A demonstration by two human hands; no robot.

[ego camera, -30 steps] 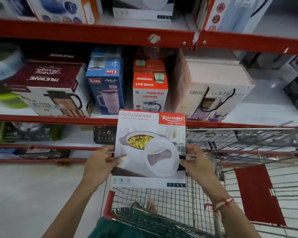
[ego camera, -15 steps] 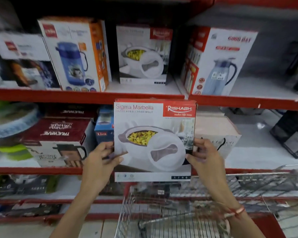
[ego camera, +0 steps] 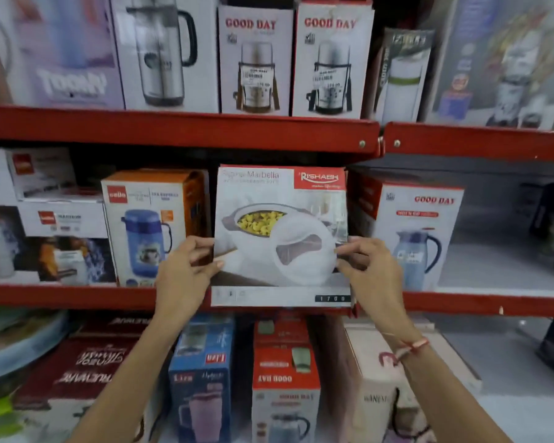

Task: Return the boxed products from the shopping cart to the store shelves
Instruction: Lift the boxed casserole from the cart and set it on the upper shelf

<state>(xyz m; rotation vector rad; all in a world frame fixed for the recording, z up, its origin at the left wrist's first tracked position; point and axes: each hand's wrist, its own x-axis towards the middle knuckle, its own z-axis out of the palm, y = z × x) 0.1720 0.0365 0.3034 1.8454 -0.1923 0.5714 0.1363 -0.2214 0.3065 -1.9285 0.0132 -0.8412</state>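
Observation:
A white Rishabh casserole box [ego camera: 282, 219] with a red corner label is held upright at the middle shelf [ego camera: 77, 295], its bottom edge overlapping the red shelf lip. My left hand [ego camera: 186, 276] grips its left edge and my right hand [ego camera: 371, 276] grips its right edge. The box fills the gap between an orange-and-white flask box [ego camera: 151, 225] on the left and a Good Day jug box [ego camera: 419, 231] on the right. The shopping cart is out of view.
The top shelf [ego camera: 179, 129] carries several flask boxes side by side. Below my arms, the lower shelf holds a blue Liza box [ego camera: 202, 378], a red Good Day box [ego camera: 285, 388] and a beige box [ego camera: 375, 394]. Bare shelf surface [ego camera: 499, 266] lies to the right.
Both hands have lifted the casserole box from above the cart up to the middle shelf. The view has tilted upward, and the cart has dropped out of sight.

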